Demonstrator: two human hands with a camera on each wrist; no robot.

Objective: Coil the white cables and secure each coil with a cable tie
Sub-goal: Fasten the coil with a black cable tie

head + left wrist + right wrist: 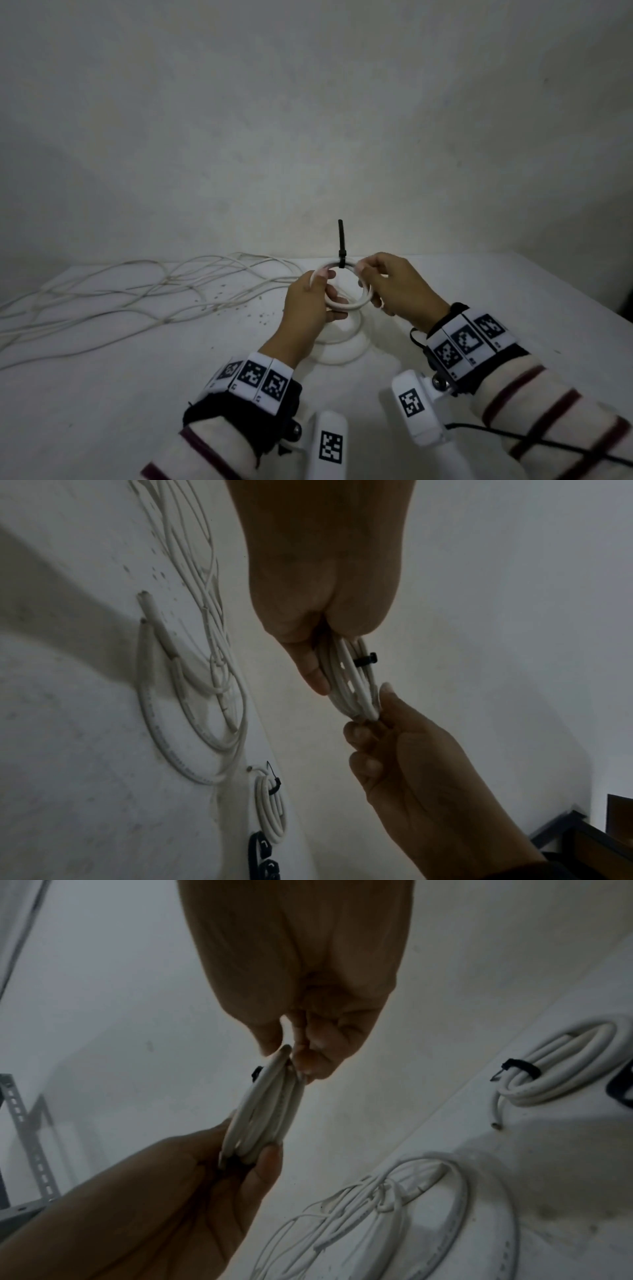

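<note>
A small coil of white cable [349, 306] hangs in the air over the white table [137, 394], held by both hands. My left hand [320, 289] grips its left side, fingers curled through the loop. My right hand [368, 275] pinches its right side. A black cable tie [341, 243] wraps the top of the coil, its tail pointing straight up. In the left wrist view the coil [352, 688] sits edge-on between my left hand [308, 653] and right hand [387, 723], with the tie's head [366, 660] on the far side. The right wrist view shows the same coil [263, 1110].
Loose thin white cables [137, 291] sprawl over the table's left half. A second coil [565, 1066] with a black tie [520, 1068] lies on the table, along with thicker cable arcs [161, 723]. Black items [262, 856] lie beside that coil. A wall stands right behind the table.
</note>
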